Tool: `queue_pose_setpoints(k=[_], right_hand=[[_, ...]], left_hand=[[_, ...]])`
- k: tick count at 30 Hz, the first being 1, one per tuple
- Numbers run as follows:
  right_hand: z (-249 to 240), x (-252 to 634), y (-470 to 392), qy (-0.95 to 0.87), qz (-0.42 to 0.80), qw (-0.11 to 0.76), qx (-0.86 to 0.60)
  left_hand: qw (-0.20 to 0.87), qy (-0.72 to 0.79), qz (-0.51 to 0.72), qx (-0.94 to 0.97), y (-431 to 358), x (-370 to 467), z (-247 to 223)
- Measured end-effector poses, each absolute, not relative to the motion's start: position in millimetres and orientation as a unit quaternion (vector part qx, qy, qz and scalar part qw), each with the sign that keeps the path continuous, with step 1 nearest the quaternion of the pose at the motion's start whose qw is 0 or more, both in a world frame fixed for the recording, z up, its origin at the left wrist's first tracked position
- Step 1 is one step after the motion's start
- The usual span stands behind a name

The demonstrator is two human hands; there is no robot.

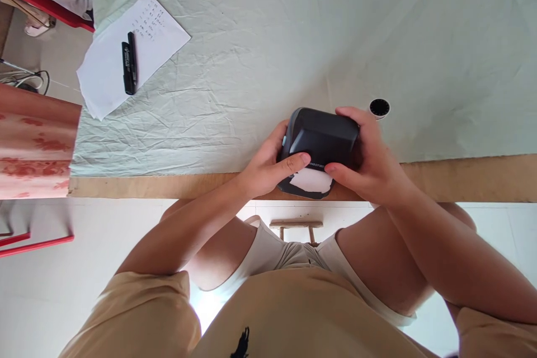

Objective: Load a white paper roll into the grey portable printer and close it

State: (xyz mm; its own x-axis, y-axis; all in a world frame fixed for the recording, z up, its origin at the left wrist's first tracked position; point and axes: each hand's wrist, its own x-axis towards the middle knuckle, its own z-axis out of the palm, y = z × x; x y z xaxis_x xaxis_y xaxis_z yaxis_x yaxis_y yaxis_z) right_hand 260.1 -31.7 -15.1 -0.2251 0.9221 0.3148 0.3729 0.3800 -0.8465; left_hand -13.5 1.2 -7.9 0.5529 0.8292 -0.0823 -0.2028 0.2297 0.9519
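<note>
Black device (pixel 321 137) and worktop (pixel 457 176): you have the device over the worktop's near edge, right of that edge's middle; whether it rests there or is lifted, I cannot tell.
Cloth (pixel 260 22): pale green, wrinkled, stopping short of the near edge and leaving bare wood.
Paper (pixel 107 50): handwritten, by your worktop's left edge, well apart from your hands, likely put aside for easy reading.
Right grip (pixel 373 162): curled round the device's right side, thumb toward its white patch (pixel 312 180).
Left grip (pixel 268 165): wrapped round the left side, thumb on top; the matching holds probably let you steady or turn it.
Pens (pixel 129 64): two, dark, side by side on the paper, perhaps weighting it.
Round item (pixel 380 107): dark-topped, just beyond your right fingers.
</note>
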Motion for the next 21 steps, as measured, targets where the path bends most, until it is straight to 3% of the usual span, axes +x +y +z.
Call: queue_pose_setpoints(k=[14, 21], right_hand=[[-2.5, 265.5, -36.9, -0.65, 0.47, 0.385, -0.457], [-17.8, 261.2, -38.3, -0.683, 0.382, 0.433, -0.446]], left_hand=[[0.759, 0.323, 0.404, 0.396, 4.1, 5.8, 9.1], [0.75, 0.331, 0.401, 0.409, 4.6, 4.7, 8.8]])
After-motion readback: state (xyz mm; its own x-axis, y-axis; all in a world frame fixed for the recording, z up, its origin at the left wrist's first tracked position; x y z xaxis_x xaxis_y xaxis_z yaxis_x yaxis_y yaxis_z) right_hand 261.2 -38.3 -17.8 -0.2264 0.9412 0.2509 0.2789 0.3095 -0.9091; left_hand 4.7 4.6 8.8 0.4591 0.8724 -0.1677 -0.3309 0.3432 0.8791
